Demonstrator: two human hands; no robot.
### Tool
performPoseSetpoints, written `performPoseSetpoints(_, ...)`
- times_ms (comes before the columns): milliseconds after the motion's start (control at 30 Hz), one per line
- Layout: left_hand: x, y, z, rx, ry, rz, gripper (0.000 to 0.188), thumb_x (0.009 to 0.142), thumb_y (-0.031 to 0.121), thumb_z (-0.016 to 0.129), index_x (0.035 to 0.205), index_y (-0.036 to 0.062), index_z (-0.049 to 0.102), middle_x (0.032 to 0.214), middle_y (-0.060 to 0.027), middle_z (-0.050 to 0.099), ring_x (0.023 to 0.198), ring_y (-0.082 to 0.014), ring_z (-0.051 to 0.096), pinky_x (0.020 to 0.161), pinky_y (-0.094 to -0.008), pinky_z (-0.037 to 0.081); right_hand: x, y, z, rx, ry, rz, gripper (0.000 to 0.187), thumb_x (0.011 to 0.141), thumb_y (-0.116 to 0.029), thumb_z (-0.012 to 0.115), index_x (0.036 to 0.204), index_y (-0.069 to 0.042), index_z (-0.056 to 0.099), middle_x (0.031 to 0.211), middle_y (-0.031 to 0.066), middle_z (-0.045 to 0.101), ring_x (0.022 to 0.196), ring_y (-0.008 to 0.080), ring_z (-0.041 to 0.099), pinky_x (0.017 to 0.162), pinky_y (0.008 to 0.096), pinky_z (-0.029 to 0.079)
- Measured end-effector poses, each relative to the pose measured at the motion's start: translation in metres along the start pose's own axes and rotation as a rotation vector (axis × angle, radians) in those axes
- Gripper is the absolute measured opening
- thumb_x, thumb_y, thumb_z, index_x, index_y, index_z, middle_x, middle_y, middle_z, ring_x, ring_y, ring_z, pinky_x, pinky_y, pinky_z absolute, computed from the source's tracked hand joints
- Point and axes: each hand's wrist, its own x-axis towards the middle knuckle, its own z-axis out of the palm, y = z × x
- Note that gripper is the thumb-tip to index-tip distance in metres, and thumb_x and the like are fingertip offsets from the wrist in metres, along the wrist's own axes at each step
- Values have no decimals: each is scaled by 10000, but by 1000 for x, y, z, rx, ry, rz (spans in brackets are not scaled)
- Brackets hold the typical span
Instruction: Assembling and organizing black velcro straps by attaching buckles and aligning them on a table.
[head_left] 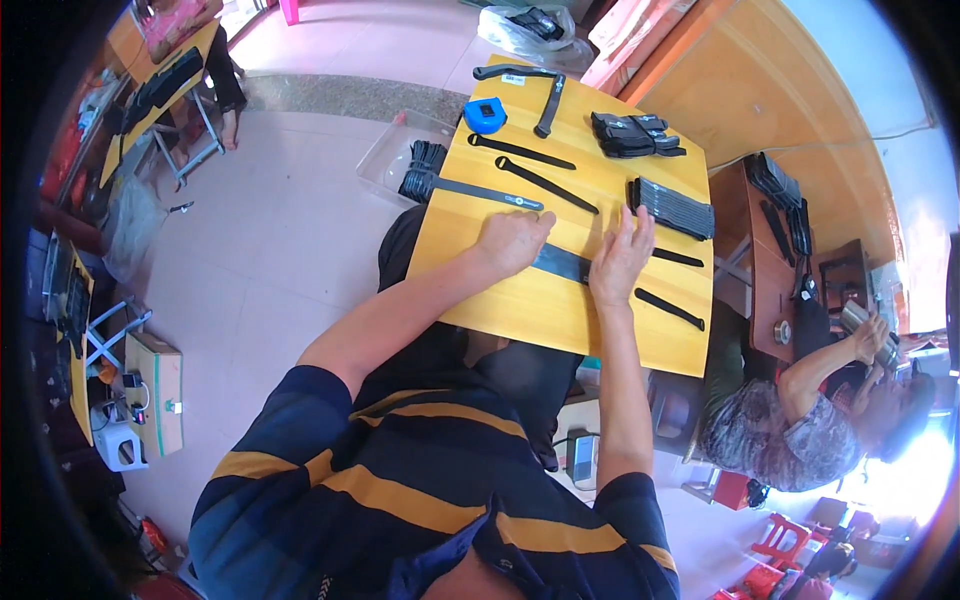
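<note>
My left hand [513, 243] is on the table with its fingers curled together, just below the end of a grey strap [490, 194] with a light round mark. What its fingertips hold, if anything, is hidden. Between my hands lies a flat grey-blue strip [562, 263], its right end partly behind my right hand [620, 262]. That hand is raised at the strip's end, fingers apart and pointing away from me. Black straps with looped ends lie beyond, among them one strap [545, 184] slanting between my hands. A neat stack of dark straps [675, 208] sits beside my right fingertips.
The yellow table [500, 300] also carries a blue tape measure [485, 116], a bundle of black straps [637, 135] and a bent grey strap [550, 105]. A clear plastic bin [385, 165] stands left of it. Another person [800, 420] sits at the right near a brown table [765, 270].
</note>
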Motion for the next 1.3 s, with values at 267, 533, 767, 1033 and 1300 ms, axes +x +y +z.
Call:
performPoseSetpoints(267, 31, 31, -8, -34, -2, 68, 148, 908, 222, 619, 954, 84, 592, 796, -131, 668, 766, -307, 696, 631, -441, 551, -11, -1, 22, -48, -101, 55, 531, 943, -107, 597, 1447, -64, 438, 1524, 251, 349, 1438, 471, 290, 1130, 678, 241)
performPoseSetpoints(533, 44, 22, 16, 85, 89, 323, 252, 843, 217, 640, 1081, 134, 633, 995, -45, 591, 984, -232, 574, 812, -389, 459, -10, 4, 25, -73, -137, 59, 504, 949, -107, 594, 1433, -91, 458, 1494, 249, 391, 1422, 482, 312, 1103, 709, 254)
performPoseSetpoints(767, 34, -1, 0, 113, 68, 345, 427, 882, 241, 649, 1294, 137, 607, 1219, -62, 564, 1161, -248, 518, 932, -415, 415, -11, 7, 24, -40, -153, 96, 509, 950, -103, 591, 1441, -91, 458, 1512, 249, 377, 1432, 477, 302, 1128, 688, 232)
performPoseSetpoints(1033, 22, -19, -8, 123, 108, 329, 420, 896, 226, 620, 1302, 122, 601, 1308, -100, 550, 1241, -286, 490, 979, -434, 402, -11, 11, 21, 28, -143, 126, 466, 964, -118, 562, 1417, -57, 472, 1507, 254, 373, 1416, 465, 314, 1151, 644, 223)
performPoseSetpoints(1300, 13, -27, -17, 236, 122, 356, 389, 922, 231, 554, 1289, 108, 591, 1311, -119, 548, 1245, -298, 487, 978, -460, 410, -12, 19, 21, 152, -65, 106, 399, 1000, -133, 497, 1377, -1, 490, 1439, 263, 463, 1385, 459, 360, 1176, 518, 270)
